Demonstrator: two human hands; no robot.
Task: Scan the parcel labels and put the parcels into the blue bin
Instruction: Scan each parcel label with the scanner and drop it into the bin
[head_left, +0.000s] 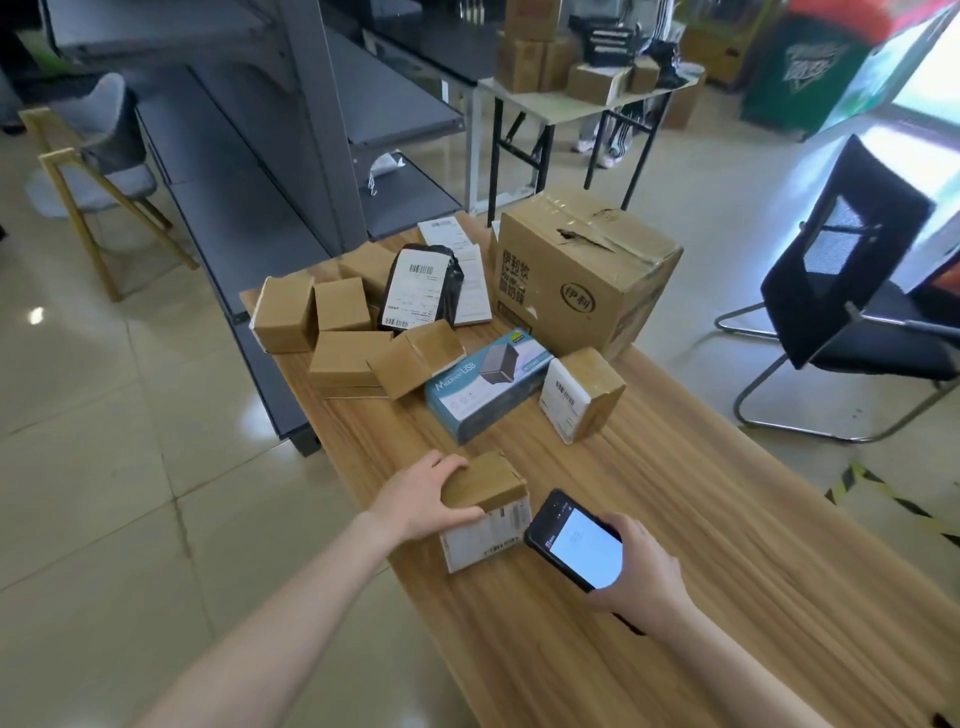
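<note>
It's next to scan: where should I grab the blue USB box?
Probably from above, across the narrow width of the blue USB box near its middle: it lies flat, top bare, with a brown box and a labelled box crowding its ends.

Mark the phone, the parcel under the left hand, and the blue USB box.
phone (584, 548): head view, on its lit screen.
parcel (485, 540): head view, on its white label face.
blue USB box (483, 387): head view, on its top face.

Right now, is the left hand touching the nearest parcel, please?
Touching. Head view shows the left hand gripping the parcel, fingers curled over its top.
</note>
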